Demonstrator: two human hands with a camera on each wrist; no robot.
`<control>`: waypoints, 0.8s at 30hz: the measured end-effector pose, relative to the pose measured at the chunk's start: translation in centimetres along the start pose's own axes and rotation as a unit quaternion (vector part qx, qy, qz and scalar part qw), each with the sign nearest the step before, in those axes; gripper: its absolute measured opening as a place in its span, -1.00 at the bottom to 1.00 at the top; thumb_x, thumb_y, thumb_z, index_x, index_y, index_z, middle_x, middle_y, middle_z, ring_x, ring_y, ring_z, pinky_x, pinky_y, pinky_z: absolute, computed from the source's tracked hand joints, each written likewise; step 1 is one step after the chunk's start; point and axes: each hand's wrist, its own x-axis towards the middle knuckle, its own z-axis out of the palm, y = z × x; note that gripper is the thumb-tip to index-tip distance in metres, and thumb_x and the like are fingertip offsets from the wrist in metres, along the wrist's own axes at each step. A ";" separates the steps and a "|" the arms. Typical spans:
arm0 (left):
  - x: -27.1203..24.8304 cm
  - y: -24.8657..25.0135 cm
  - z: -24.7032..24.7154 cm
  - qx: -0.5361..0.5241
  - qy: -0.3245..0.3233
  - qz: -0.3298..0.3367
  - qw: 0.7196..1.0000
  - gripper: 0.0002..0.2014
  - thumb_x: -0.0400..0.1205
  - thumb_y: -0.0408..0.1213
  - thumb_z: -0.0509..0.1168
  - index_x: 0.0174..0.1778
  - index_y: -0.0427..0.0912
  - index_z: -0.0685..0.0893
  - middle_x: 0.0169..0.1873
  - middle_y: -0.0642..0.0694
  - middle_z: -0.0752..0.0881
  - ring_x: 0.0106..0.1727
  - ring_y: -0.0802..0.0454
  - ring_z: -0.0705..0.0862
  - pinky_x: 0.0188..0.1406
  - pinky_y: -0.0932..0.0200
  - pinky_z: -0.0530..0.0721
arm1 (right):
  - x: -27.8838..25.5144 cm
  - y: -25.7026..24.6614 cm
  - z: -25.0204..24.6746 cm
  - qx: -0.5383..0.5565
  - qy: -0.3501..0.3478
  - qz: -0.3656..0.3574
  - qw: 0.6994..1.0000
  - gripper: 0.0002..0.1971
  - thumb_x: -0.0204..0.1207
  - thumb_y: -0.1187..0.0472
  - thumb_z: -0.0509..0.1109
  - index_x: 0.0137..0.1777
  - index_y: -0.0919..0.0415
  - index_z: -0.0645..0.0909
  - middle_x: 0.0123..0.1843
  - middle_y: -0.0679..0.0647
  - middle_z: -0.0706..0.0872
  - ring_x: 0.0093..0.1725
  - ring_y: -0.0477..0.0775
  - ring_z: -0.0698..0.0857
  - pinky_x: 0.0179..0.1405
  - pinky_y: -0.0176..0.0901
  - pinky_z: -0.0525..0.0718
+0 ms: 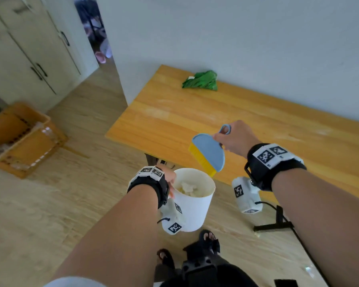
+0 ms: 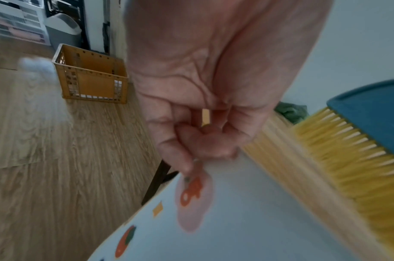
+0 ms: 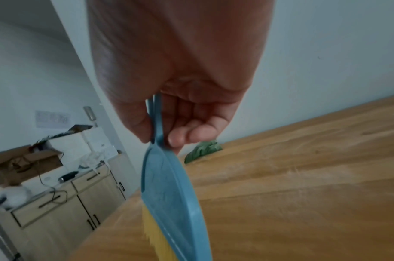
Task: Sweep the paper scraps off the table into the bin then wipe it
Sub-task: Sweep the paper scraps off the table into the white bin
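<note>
In the head view, the right hand (image 1: 235,138) is pinching the looped handle of a small blue hand brush (image 1: 208,153) between thumb and fingers, its yellow bristles hanging at the worktop's (image 1: 257,121) near edge just above the white bin (image 1: 193,200); the left hand (image 1: 170,177) is curling over the bin's rim and holding it below that edge. Crumpled white paper scraps (image 1: 187,188) are lying inside the bin, and no scraps are showing on the worktop. A green cloth (image 1: 201,80) is sitting bunched near the worktop's far edge by the wall. In the left wrist view, the left hand's fingers (image 2: 191,141) are gripping the bin's rim, with its printed white wall (image 2: 236,211) blurred below and the bristles (image 2: 347,159) just beside. In the right wrist view, the right hand's thumb and fingers (image 3: 182,136) are closing on the thin handle. The brush is looking light and stiff, best held at that handle; the bin seems light, thin-walled and easy to tip, so the rim is a fair hold; the cloth should be soft and limp, easy to gather anywhere.
</note>
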 end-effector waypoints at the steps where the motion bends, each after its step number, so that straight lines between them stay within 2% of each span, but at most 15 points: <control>1: -0.8 0.2 -0.7 -0.015 -0.018 0.000 1.000 -0.82 0.63 -0.43 0.09 -0.01 -0.40 0.57 -0.57 -0.29 0.74 -0.04 -0.29 0.83 0.18 -0.14 0.76 | 0.2 -0.6 -0.1 0.011 0.008 0.000 1.000 -0.61 0.45 0.07 0.42 -0.36 0.45 0.59 -0.46 0.20 0.49 -0.43 0.09 0.42 -0.42 -0.07 0.37; 2: -1.3 0.4 -1.7 -0.030 -0.022 0.005 0.999 -0.82 0.61 -0.45 0.07 -0.03 -0.42 0.56 -0.61 -0.30 0.69 -0.05 -0.32 0.82 0.27 -0.21 0.70 | 0.4 -1.3 -0.2 0.023 0.018 -0.002 1.000 -0.63 0.44 0.08 0.42 -0.36 0.45 0.59 -0.45 0.21 0.51 -0.42 0.10 0.43 -0.42 -0.07 0.38; 3: -2.0 0.6 -2.7 -0.058 -0.020 0.010 0.998 -0.82 0.60 -0.47 0.07 -0.01 -0.44 0.54 -0.67 -0.29 0.64 -0.17 -0.31 0.81 0.29 -0.25 0.68 | 0.5 -2.0 -0.4 0.043 0.030 -0.003 0.999 -0.66 0.44 0.11 0.42 -0.36 0.42 0.59 -0.45 0.21 0.52 -0.42 0.10 0.44 -0.41 -0.07 0.39; 5: -3.3 1.2 -4.3 -0.095 0.000 0.033 0.995 -0.81 0.61 -0.51 0.07 0.08 -0.44 0.50 -0.76 -0.23 0.54 -0.52 -0.21 0.73 0.26 -0.28 0.68 | 0.9 -3.3 -0.7 0.090 0.059 -0.004 0.994 -0.68 0.43 0.17 0.42 -0.31 0.51 0.61 -0.47 0.22 0.57 -0.44 0.10 0.48 -0.40 -0.07 0.45; 7: -4.5 1.7 -5.8 -0.124 0.030 0.044 0.991 -0.79 0.62 -0.54 0.09 0.13 -0.41 0.52 -0.79 -0.19 0.49 -0.69 -0.16 0.66 0.19 -0.24 0.73 | 1.2 -4.6 -1.1 0.130 0.081 -0.002 0.988 -0.67 0.43 0.19 0.40 -0.21 0.57 0.64 -0.48 0.20 0.64 -0.48 0.08 0.56 -0.40 -0.06 0.54; 9: -5.1 2.5 -7.3 -0.133 0.055 0.060 0.988 -0.90 0.64 -0.54 0.09 -0.02 -0.44 0.51 -0.81 -0.18 0.48 -0.75 -0.13 0.61 0.15 -0.19 0.75 | 1.8 -5.6 -1.8 0.164 0.095 -0.005 0.982 -0.69 0.41 0.19 0.39 -0.20 0.53 0.65 -0.46 0.21 0.70 -0.47 0.09 0.64 -0.37 0.03 0.69; 11: -5.6 3.4 -8.7 -0.128 0.069 0.069 0.987 -0.89 0.66 -0.53 0.07 -0.08 -0.43 0.50 -0.82 -0.18 0.47 -0.79 -0.09 0.57 -0.05 -0.08 0.75 | 2.5 -6.6 -2.6 0.198 0.108 -0.004 0.974 -0.77 0.40 0.18 0.40 -0.25 0.40 0.68 -0.42 0.25 0.74 -0.46 0.12 0.69 -0.25 0.12 0.79; 13: -5.7 4.5 -9.8 -0.128 0.080 0.078 0.985 -0.88 0.67 -0.52 0.07 -0.11 -0.41 0.50 -0.83 -0.16 0.45 -0.81 -0.07 0.56 -0.21 0.01 0.70 | 3.1 -7.5 -3.4 0.234 0.118 -0.003 0.965 -0.83 0.44 0.22 0.40 -0.20 0.37 0.69 -0.36 0.31 0.75 -0.49 0.12 0.69 -0.26 0.04 0.80; 16: -4.8 6.2 -11.2 -0.132 0.096 0.095 0.982 -0.84 0.67 -0.53 0.07 -0.20 -0.38 0.50 -0.84 -0.13 0.42 -0.80 -0.07 0.57 -0.09 -0.04 0.74 | 4.3 -8.6 -4.3 0.263 0.123 -0.006 0.957 -0.82 0.48 0.28 0.41 -0.14 0.46 0.70 -0.34 0.31 0.74 -0.52 0.06 0.69 -0.41 -0.14 0.78; 18: -4.1 7.5 -12.2 -0.135 0.100 0.096 0.981 -0.84 0.66 -0.54 0.04 -0.17 -0.37 0.49 -0.85 -0.12 0.39 -0.82 -0.08 0.55 -0.17 -0.02 0.73 | 5.8 -8.9 -4.7 0.275 0.124 -0.005 0.953 -0.85 0.50 0.30 0.41 -0.18 0.43 0.70 -0.35 0.29 0.75 -0.52 0.06 0.70 -0.41 -0.16 0.79; 21: -2.6 9.6 -14.1 -0.155 0.111 0.103 0.976 -0.82 0.65 -0.56 0.02 0.04 -0.37 0.51 -0.85 -0.11 0.38 -0.84 -0.08 0.53 -0.49 0.10 0.73 | 8.7 -9.2 -5.2 0.293 0.126 -0.004 0.948 -0.85 0.48 0.33 0.39 -0.17 0.42 0.73 -0.36 0.28 0.78 -0.49 0.08 0.74 -0.35 -0.13 0.80; 22: -2.1 10.3 -14.8 -0.168 0.112 0.106 0.974 -0.78 0.65 -0.57 0.01 0.11 -0.37 0.51 -0.85 -0.12 0.38 -0.84 -0.09 0.53 -0.46 0.07 0.75 | 9.7 -9.3 -5.3 0.298 0.126 -0.003 0.946 -0.85 0.48 0.34 0.38 -0.17 0.42 0.73 -0.35 0.29 0.78 -0.48 0.09 0.74 -0.35 -0.13 0.80; 24: -0.9 12.0 -16.3 -0.187 0.110 0.105 0.971 -0.74 0.66 -0.58 0.00 0.20 -0.38 0.50 -0.86 -0.14 0.39 -0.83 -0.11 0.54 -0.13 -0.11 0.76 | 12.1 -9.7 -5.8 0.301 0.125 0.000 0.945 -0.84 0.48 0.34 0.36 -0.17 0.43 0.73 -0.35 0.29 0.78 -0.46 0.11 0.75 -0.31 -0.11 0.81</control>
